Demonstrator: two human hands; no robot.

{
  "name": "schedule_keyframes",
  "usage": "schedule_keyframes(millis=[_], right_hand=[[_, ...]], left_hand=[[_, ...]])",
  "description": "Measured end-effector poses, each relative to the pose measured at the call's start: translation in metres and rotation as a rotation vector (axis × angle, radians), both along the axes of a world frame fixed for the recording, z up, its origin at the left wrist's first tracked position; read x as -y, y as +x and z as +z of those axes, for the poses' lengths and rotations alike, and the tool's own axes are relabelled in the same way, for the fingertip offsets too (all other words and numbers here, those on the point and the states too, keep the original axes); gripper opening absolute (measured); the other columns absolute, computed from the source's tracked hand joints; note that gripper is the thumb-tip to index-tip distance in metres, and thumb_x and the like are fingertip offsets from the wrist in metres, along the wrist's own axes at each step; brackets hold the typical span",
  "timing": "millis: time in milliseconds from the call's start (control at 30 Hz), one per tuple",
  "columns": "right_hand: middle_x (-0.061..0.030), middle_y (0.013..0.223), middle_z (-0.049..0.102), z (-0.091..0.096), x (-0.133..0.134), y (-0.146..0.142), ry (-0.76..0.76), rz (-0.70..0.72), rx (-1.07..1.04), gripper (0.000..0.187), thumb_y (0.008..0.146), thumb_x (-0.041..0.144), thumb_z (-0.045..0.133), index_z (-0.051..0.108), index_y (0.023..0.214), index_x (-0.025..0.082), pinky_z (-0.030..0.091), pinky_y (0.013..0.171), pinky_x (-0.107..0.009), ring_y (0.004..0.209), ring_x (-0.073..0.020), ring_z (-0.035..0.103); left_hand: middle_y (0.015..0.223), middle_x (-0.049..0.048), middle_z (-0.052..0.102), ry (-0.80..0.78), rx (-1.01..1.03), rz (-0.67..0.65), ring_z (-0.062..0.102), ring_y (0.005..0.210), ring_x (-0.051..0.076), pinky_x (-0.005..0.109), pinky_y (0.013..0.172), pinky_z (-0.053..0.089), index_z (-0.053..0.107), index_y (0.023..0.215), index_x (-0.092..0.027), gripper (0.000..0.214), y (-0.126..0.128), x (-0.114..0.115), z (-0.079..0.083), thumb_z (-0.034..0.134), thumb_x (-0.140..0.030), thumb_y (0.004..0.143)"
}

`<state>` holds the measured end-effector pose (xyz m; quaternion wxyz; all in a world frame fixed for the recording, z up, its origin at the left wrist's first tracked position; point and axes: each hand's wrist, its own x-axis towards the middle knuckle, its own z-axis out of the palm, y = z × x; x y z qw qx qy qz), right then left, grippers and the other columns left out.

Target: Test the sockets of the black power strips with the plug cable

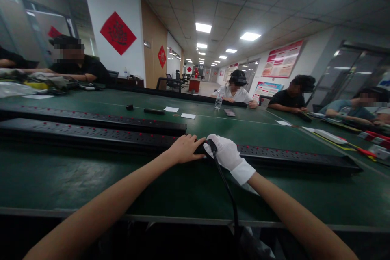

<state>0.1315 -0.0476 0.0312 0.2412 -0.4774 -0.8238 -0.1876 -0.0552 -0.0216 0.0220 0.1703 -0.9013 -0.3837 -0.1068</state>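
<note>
A long black slotted strip [283, 155] with red dots, resembling a power strip, lies across the green table in front of me. My bare left hand [186, 148] grips its middle, fingers over the top and thumb at the near side. Beside it, my right hand [224, 152], in a white glove, is closed around the black end of a cord [225, 183], which looks like a plug. The cord hangs over the near table edge. My right fingers hide most of the plug, and I cannot tell whether it sits in the strip.
A second black strip [91, 118] lies behind on the left. Farther back are a water bottle [218, 101], white papers [188, 116] and a small black bar [154, 111]. Several people sit around the table; cables and parts [45, 83] are piled at the far left.
</note>
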Motion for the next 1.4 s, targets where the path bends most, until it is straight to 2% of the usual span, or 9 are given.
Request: schedule_keyframes(millis=[700, 1400], right_hand=[[-0.0049, 0.083, 0.061, -0.0063, -0.0043, -0.0003, 0.015, -0.005, -0.023, 0.028, 0.088, 0.041, 0.038, 0.055, 0.095, 0.02, 0.038, 0.07, -0.023, 0.078, -0.0149, 0.057], [-0.004, 0.084, 0.063, -0.001, -0.0011, 0.0, -0.012, -0.001, -0.044, 0.028, 0.087, 0.043, 0.04, 0.056, 0.096, 0.021, 0.038, 0.068, -0.022, 0.078, -0.014, 0.058]], left_hand=[[0.103, 0.011, 0.056, -0.011, 0.012, -0.011, 0.054, 0.09, 0.025, 0.035, 0.076, 0.038, 0.034, 0.13, -0.022, 0.065, -0.0004, -0.0002, 0.0001, 0.034, -0.063, 0.08], [0.105, 0.0113, 0.056, -0.016, 0.013, -0.017, 0.053, 0.091, 0.026, 0.035, 0.076, 0.037, 0.034, 0.131, -0.022, 0.066, -0.0008, 0.0003, 0.001, 0.03, -0.064, 0.081]])
